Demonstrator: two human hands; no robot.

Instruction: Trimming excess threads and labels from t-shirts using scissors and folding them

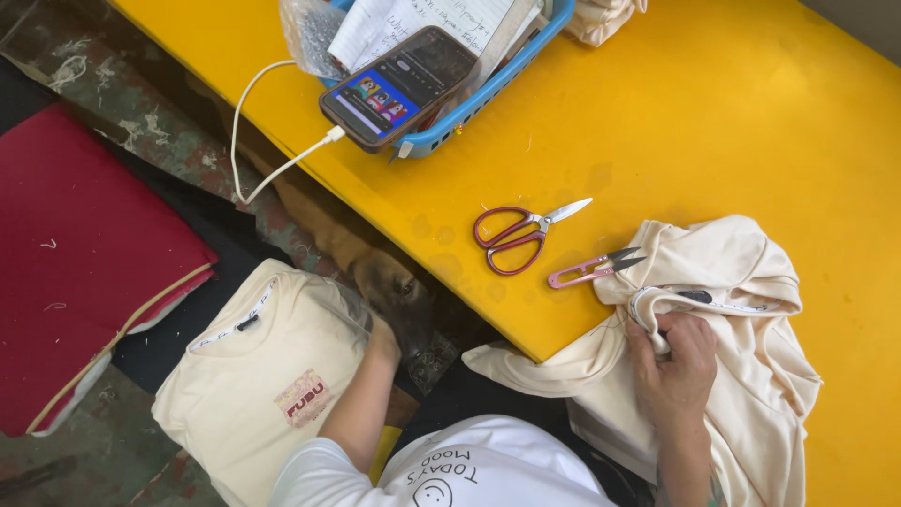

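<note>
Now the right hand (pixel 678 364) pinches the neckline of a crumpled cream cotton shirt (pixel 741 310) at the near edge of the yellow table (pixel 732 122), fingers closed on the fabric. The left hand (pixel 383 338) rests flat on a folded cream shirt (pixel 253 376) below the table, beside a brown dog's head (pixel 394 286). Pink thread snips (pixel 591 269) and red-handled scissors (pixel 516 235) lie just beside the collar. Keeping the seam taut over the fingers would probably expose loose threads cleanly.
</note>
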